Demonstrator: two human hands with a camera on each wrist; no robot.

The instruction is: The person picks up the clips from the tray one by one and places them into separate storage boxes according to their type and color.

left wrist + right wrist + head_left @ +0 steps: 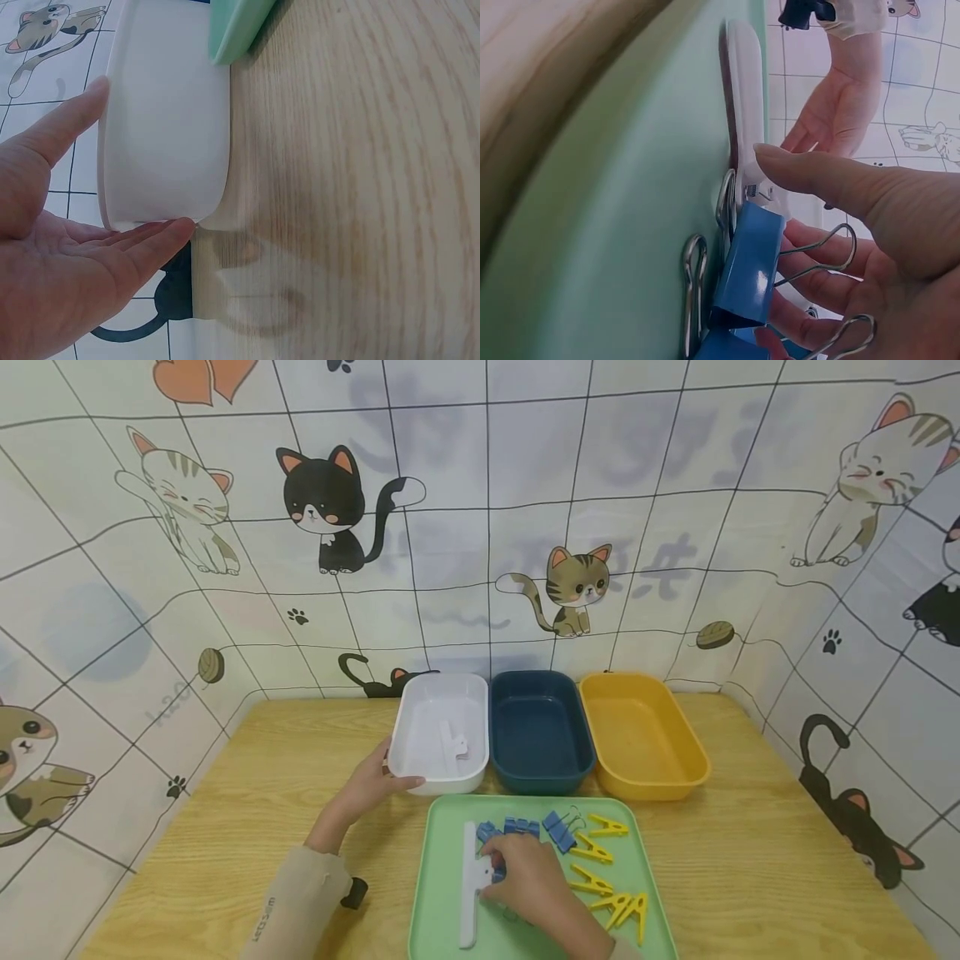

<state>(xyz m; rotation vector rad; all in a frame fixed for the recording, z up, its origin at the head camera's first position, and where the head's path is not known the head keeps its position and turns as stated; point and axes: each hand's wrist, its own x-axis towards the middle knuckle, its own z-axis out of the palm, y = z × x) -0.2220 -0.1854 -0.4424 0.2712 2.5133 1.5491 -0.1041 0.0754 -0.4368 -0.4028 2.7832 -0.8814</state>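
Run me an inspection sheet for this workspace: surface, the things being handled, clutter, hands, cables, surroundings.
Surface: wood-grain table, with a green tray on it.
Job's things: white clip, blue clips and yellow clips in the tray; white bin with a second white clip inside; blue bin; yellow bin.
Clutter: small black object beside the left sleeve, too unclear to name.
Left hand: holds the white bin at its near left corner.
Right hand: pinches the white clip.
Cables: nothing seen.
Surroundings: tile-patterned backdrop with cartoon cats, behind and at both sides.
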